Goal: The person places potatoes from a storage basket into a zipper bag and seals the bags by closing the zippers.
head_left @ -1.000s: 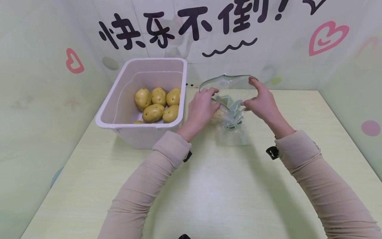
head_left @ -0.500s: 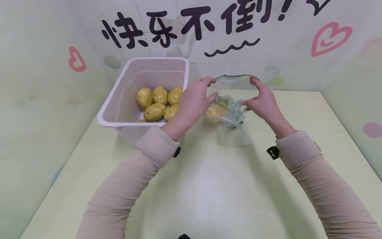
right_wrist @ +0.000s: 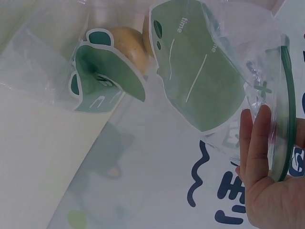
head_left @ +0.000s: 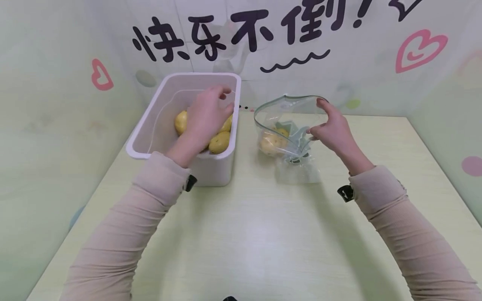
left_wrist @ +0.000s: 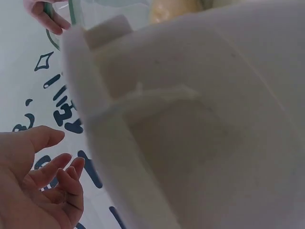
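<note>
My left hand [head_left: 206, 115] is over the white plastic bin [head_left: 224, 171], its fingers loosely bent with nothing in them. Below it lie several yellow potatoes [head_left: 219, 143], partly hidden by the hand. In the left wrist view, the left hand [left_wrist: 45, 183] appears beside the bin's rim [left_wrist: 112, 143]. My right hand [head_left: 333, 129] pinches the edge of a clear zip bag [head_left: 297, 136] with green print, and its mouth gapes wide. Through the film, potatoes [head_left: 272, 143] show at the bag's left side. The right wrist view has the right hand [right_wrist: 264, 195] at the green zip strip [right_wrist: 288, 109].
The bin stands at the back left of the pale wooden table [head_left: 256, 234], with the bag to its right. Behind them rises a wall [head_left: 357, 54] with black lettering and pink hearts.
My left hand has let go of the bag's mouth and moved left over the bin. The right hand stays at the bag's edge, and the bag keeps its place.
</note>
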The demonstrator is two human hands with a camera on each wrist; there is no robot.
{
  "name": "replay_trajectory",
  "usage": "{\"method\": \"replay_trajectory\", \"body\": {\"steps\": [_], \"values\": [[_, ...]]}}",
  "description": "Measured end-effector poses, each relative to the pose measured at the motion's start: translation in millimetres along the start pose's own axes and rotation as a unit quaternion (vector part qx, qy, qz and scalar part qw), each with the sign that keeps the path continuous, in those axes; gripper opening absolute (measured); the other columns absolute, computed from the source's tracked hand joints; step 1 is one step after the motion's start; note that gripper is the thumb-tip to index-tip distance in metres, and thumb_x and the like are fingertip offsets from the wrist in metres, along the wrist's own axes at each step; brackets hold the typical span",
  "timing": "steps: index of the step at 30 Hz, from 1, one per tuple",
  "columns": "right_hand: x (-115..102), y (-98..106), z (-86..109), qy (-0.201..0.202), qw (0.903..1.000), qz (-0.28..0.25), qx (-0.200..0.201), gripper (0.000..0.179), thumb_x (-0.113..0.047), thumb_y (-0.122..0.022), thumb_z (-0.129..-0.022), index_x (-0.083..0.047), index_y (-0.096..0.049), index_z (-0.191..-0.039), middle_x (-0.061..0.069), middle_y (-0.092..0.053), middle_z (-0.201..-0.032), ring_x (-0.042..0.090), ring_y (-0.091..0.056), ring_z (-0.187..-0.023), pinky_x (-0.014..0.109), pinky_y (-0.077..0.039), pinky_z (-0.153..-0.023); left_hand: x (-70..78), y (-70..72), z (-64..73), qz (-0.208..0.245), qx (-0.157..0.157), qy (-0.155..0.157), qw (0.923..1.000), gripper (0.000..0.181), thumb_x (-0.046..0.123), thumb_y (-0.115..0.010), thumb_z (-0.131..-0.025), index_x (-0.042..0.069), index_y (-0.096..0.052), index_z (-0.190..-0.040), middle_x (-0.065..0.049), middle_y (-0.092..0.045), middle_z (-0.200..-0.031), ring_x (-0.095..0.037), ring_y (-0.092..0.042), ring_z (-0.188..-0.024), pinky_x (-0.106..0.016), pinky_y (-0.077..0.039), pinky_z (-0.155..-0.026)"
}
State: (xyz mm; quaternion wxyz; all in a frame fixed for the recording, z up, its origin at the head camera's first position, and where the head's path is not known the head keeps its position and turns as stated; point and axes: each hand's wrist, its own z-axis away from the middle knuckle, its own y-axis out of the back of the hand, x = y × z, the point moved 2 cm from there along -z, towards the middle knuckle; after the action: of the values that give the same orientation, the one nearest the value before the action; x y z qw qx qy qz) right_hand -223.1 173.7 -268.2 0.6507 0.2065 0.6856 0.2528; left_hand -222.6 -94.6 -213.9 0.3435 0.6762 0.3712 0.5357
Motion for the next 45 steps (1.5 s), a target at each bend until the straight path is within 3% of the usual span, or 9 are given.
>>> {"method": "replay_trajectory", "body": {"steps": [4, 7, 12, 15, 20, 34, 39, 45], "values": [[1.7, 0.6, -0.3, 0.000, 1.0000, 0.000, 0.001, 0.077, 0.000, -0.055, -0.084, -0.009, -0.018, -0.151, 0.007, -0.021, -0.158, -0.010, -0.055, -0.055, 0.017, -0.041, -0.055, -17.4, 3.0, -5.9, 0.016, -0.020, 0.041, 0.9989, 0.043, 0.021, -0.051, -0.094, 0.012, -0.049, -0.136, -0.009, -0.056, -0.133, -0.027, -0.053, -0.120, -0.040, -0.045, -0.098], [2.7, 0.5, -0.6, -0.002, 1.0000, 0.001, 0.000, 0.077, -0.001, -0.055, -0.085, -0.010, -0.018, -0.152, 0.006, -0.021, -0.159, -0.010, -0.055, -0.056, 0.017, -0.042, -0.057, -29.2, 3.3, -11.6, 0.024, -0.023, 0.053, 0.9981, 0.043, 0.018, -0.052, -0.093, 0.008, -0.049, -0.135, -0.013, -0.056, -0.133, -0.029, -0.052, -0.119, -0.041, -0.044, -0.100], [3.6, 0.5, -1.0, -0.004, 1.0000, 0.004, -0.001, 0.078, -0.002, -0.057, -0.085, -0.011, -0.017, -0.152, 0.006, -0.020, -0.159, -0.009, -0.055, -0.057, 0.017, -0.043, -0.058, -44.6, 1.2, -20.0, 0.016, -0.030, 0.049, 0.9982, 0.043, 0.014, -0.052, -0.093, 0.001, -0.049, -0.133, -0.020, -0.056, -0.130, -0.034, -0.052, -0.118, -0.042, -0.044, -0.101], [4.3, 0.4, -1.6, -0.006, 1.0000, 0.005, -0.001, 0.078, -0.002, -0.058, -0.085, -0.011, -0.018, -0.152, 0.005, -0.020, -0.159, -0.010, -0.054, -0.056, 0.017, -0.042, -0.059, -51.3, 0.9, -22.5, 0.006, -0.050, 0.052, 0.9974, 0.044, 0.014, -0.051, -0.093, 0.000, -0.047, -0.135, -0.021, -0.053, -0.133, -0.035, -0.050, -0.122, -0.045, -0.043, -0.104], [7.1, 1.2, -2.0, -0.006, 1.0000, 0.004, 0.001, 0.078, -0.003, -0.058, -0.085, -0.012, -0.018, -0.152, 0.005, -0.020, -0.159, -0.011, -0.053, -0.054, 0.016, -0.043, -0.060, -60.0, 1.1, -24.3, -0.020, -0.067, 0.034, 0.9970, 0.043, 0.012, -0.050, -0.093, -0.002, -0.047, -0.133, -0.023, -0.052, -0.134, -0.037, -0.049, -0.124, -0.048, -0.040, -0.106], [12.8, 2.2, -3.3, -0.011, 0.9999, 0.005, 0.003, 0.079, -0.003, -0.060, -0.085, -0.012, -0.018, -0.152, 0.006, -0.020, -0.159, -0.010, -0.054, -0.055, 0.017, -0.042, -0.060, -65.5, -4.0, -39.0, -0.075, -0.120, 0.013, 0.9899, 0.047, 0.012, -0.050, -0.091, -0.002, -0.044, -0.136, -0.023, -0.050, -0.137, -0.039, -0.046, -0.127, -0.050, -0.036, -0.109], [13.4, 2.8, -3.3, -0.012, 0.9999, 0.004, 0.005, 0.079, -0.002, -0.060, -0.085, -0.012, -0.018, -0.152, 0.006, -0.019, -0.159, -0.011, -0.053, -0.056, 0.017, -0.042, -0.059, -67.5, -13.3, -46.0, -0.082, -0.146, -0.005, 0.9858, 0.048, 0.013, -0.053, -0.089, -0.002, -0.046, -0.135, -0.021, -0.050, -0.138, -0.037, -0.045, -0.128, -0.049, -0.032, -0.111], [14.1, 2.5, -3.7, -0.015, 0.9999, 0.001, 0.003, 0.079, -0.002, -0.059, -0.085, -0.012, -0.018, -0.152, 0.006, -0.019, -0.159, -0.011, -0.054, -0.056, 0.018, -0.041, -0.057, -70.2, -27.9, -53.3, -0.116, -0.187, -0.010, 0.9755, 0.052, 0.017, -0.055, -0.090, -0.001, -0.042, -0.137, -0.023, -0.049, -0.138, -0.038, -0.043, -0.129, -0.050, -0.033, -0.110]]}}
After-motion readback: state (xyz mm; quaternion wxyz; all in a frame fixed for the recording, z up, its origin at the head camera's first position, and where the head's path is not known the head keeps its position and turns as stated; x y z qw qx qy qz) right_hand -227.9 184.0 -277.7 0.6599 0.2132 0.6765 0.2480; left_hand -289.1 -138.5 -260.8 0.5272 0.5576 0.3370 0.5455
